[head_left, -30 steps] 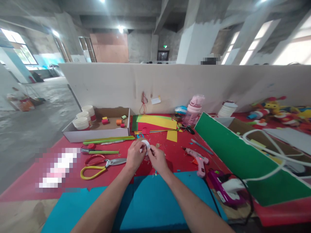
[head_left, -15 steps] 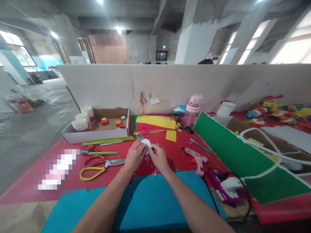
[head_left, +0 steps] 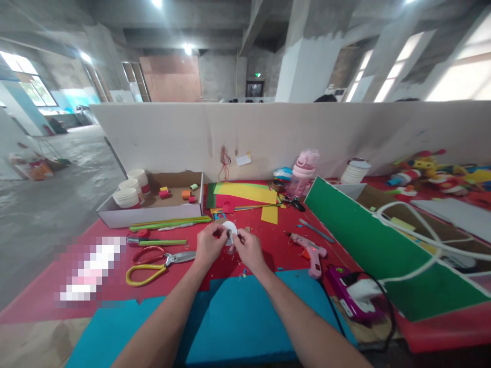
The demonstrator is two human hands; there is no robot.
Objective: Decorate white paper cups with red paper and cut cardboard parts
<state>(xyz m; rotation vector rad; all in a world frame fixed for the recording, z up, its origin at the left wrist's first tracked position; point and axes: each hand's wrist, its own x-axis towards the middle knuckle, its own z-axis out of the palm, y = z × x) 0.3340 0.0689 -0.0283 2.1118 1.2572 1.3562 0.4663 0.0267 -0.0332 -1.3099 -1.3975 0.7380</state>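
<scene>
A small white disc [head_left: 230, 227], which looks like paper or card, is between my two hands above the red table covering. My right hand [head_left: 248, 249] pinches its right edge with thumb and fingertips. My left hand [head_left: 209, 244] is closed at the left side of the disc, thumb and fingertips together against its face; part of the disc is hidden behind the fingers. To the left of my left hand lie scissors [head_left: 167, 262] with one red and one yellow handle. A pink glue gun [head_left: 312, 251] rests to the right of my right hand.
A cardboard tray [head_left: 153, 217] at the back left holds white cups and small coloured rolls. Coloured paper sheets [head_left: 245, 193] and a pink bottle [head_left: 303, 174] are at the back. A green-sided box [head_left: 356, 245] and a purple power strip [head_left: 351, 294] are at right; blue foam [head_left: 245, 317] lies in front.
My left hand has shifted slightly left and its fingers have drawn back on the disc, so more of the disc's face shows. My right hand still grips it, barely moved.
</scene>
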